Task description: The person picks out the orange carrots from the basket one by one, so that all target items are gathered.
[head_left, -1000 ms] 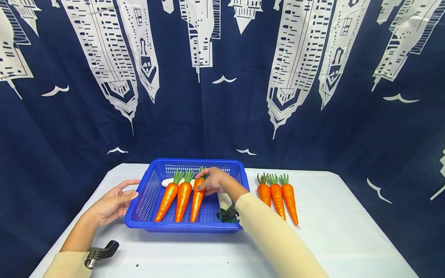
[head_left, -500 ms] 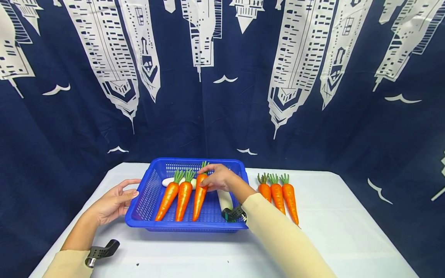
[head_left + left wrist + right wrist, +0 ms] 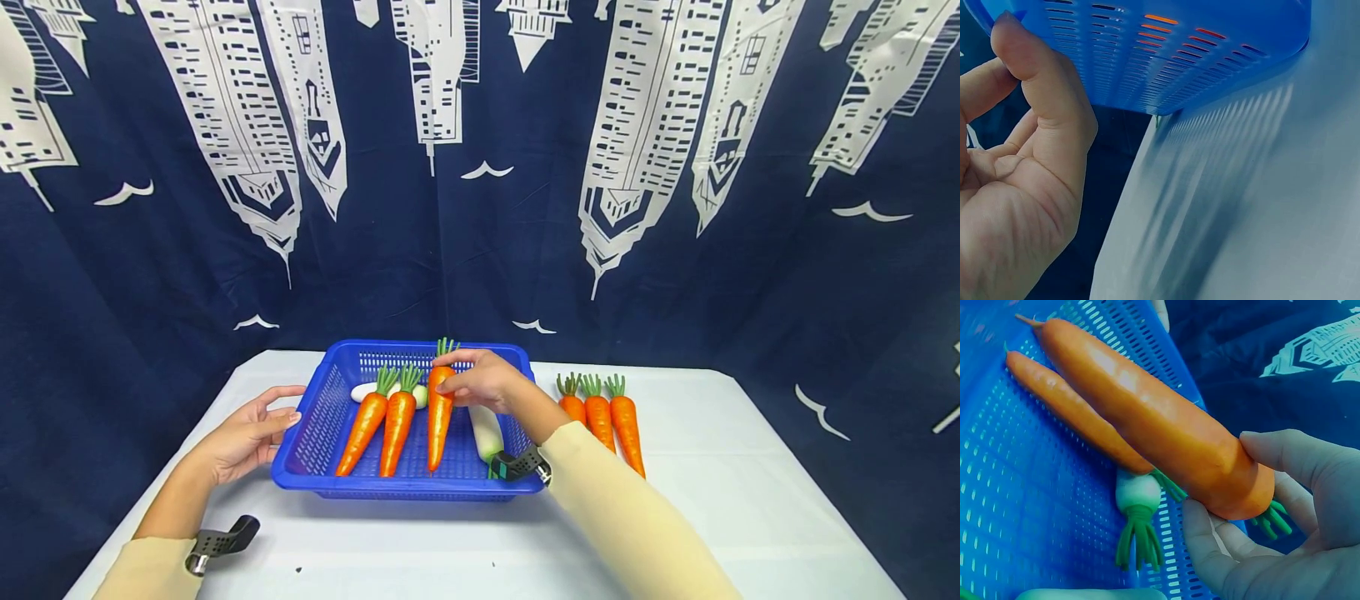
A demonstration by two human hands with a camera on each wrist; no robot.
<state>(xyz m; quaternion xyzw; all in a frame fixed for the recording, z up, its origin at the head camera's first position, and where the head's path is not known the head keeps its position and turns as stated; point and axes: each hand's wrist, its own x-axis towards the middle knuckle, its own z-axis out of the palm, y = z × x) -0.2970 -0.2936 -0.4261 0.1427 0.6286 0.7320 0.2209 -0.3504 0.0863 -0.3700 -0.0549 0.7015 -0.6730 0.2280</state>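
Note:
My right hand [image 3: 483,379] pinches an orange carrot [image 3: 439,425] near its green leafy end, holding it over the blue plastic basket [image 3: 412,486]. In the right wrist view the thumb and fingers close round that carrot's thick end [image 3: 1166,431]. Two more carrots lie side by side in the basket, a left carrot [image 3: 363,433] and a middle carrot [image 3: 397,433]. Behind them lies a white radish [image 3: 363,392], and another white radish [image 3: 486,429] lies at the right side. My left hand [image 3: 243,437] holds the basket's left rim, its thumb tip on the edge.
Three carrots [image 3: 597,417] lie in a row on the white table [image 3: 720,500], right of the basket and partly behind the right sleeve [image 3: 622,508]. A dark blue cloth [image 3: 450,250] with white city drawings hangs behind the table.
My right hand has raised the third carrot from beside the other two and carried it a little to the right. The left hand stays at the basket's rim.

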